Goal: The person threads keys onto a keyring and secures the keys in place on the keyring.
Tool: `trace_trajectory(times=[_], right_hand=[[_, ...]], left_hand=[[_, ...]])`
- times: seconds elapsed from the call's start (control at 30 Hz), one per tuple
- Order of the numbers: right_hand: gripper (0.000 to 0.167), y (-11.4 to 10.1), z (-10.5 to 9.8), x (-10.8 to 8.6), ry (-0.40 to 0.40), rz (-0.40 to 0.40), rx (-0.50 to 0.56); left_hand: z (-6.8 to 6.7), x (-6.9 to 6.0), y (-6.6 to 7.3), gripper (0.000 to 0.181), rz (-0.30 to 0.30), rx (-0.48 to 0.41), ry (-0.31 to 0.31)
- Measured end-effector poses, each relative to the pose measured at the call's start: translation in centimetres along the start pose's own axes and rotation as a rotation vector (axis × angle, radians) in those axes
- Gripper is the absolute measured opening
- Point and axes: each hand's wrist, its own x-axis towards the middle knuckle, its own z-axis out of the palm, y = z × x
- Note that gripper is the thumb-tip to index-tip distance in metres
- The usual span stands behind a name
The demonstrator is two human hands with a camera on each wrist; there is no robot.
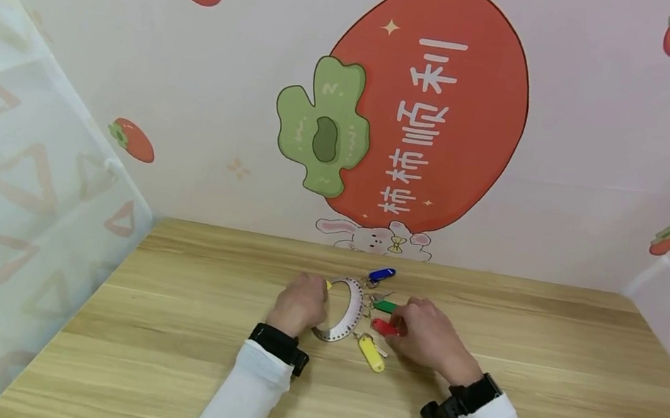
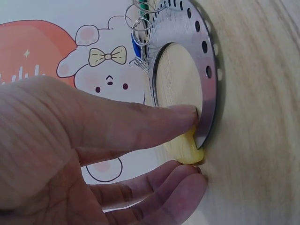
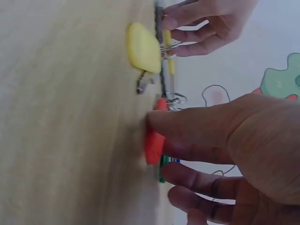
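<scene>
My left hand (image 1: 299,304) pinches the yellow handle (image 2: 184,151) of a crescent-shaped metal plate (image 1: 356,308) with holes along its outer edge. In the left wrist view the thumb lies over the handle, with the other fingers beneath. Wire rings (image 2: 140,22) hang from the plate's holes. Between the thumb and forefinger of my right hand (image 1: 427,334) is a red key tag (image 3: 154,144). A green key tag (image 1: 384,307) lies just behind it, partly covered by that hand. Nearer me lies a yellow key tag (image 1: 371,354) with a key beside it.
A blue key tag (image 1: 381,275) lies beyond the plate's far end. Everything rests on a wood-grain table (image 1: 176,329). A printed backdrop (image 1: 579,165) stands along the table's back edge, with patterned sheets (image 1: 58,163) at the sides.
</scene>
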Motion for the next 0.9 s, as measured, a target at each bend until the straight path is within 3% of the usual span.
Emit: trace_trajectory(times=[0.17, 0.4, 0.57, 0.73, 0.9], right_hand=[[0.022, 0.2, -0.8, 1.2, 0.005, 0.039, 0.025], [0.04, 0.8, -0.6, 3.8, -0.058, -0.035, -0.073], [0.029, 1.3, -0.6, 4.4, -0.087, -0.016, -0.084], [0.017, 1.8, -0.6, 4.4, -0.046, 0.027, -0.058], [0.018, 2.2, -0.4, 4.2, -0.018, 0.029, -0.073]], left_hand=[[0.1, 0.1, 0.0, 0.018, 0.019, 0.015, 0.015], [0.1, 0.2, -0.1, 0.016, 0.023, 0.016, 0.017], [0.1, 0.1, 0.0, 0.014, 0.027, 0.013, 0.019], [0.0, 0.1, 0.0, 0.014, 0.02, 0.01, 0.026], [0.0, 0.1, 0.0, 0.014, 0.018, 0.016, 0.024]])
